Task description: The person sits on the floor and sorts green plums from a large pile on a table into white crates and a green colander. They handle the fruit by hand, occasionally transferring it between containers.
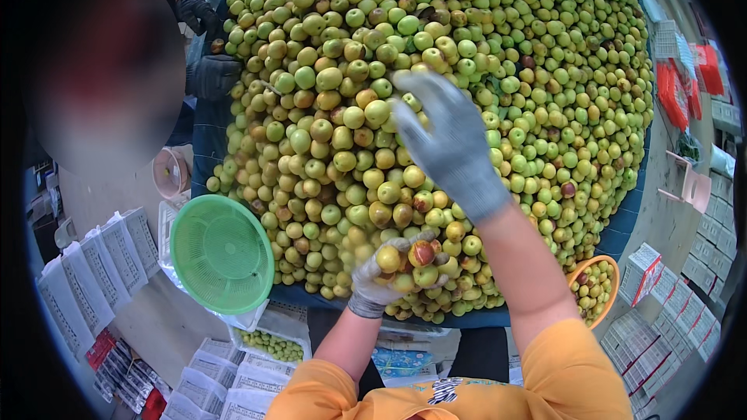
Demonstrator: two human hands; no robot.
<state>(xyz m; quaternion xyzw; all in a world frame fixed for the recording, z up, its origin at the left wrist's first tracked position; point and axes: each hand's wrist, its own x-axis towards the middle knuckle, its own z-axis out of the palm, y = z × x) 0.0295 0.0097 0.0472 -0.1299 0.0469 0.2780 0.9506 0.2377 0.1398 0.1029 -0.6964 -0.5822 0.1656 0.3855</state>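
Note:
A large heap of green and yellow-brown fresh jujubes [560, 146] spreads before me on a dark blue cloth [207, 154]. Palm up at the heap's near side, my left hand [370, 283], in a pale glove, cradles several jujubes [405, 271]; one of them [421, 252] is mostly red-brown. My right hand [452, 140], in a grey glove and slightly blurred, hovers over the middle of the heap. Its thumb and fingers are spread, with no fruit plainly held. Whether its fingertips touch the jujubes below cannot be told.
A green plastic colander [222, 254] stands at the heap's near left. An orange basket [611, 286] of jujubes is at the near right. A crate of smaller green fruit [271, 345] sits below. Another person's dark-gloved hand [198, 13] is at the far left edge. Stacked white crates [636, 341] line the right.

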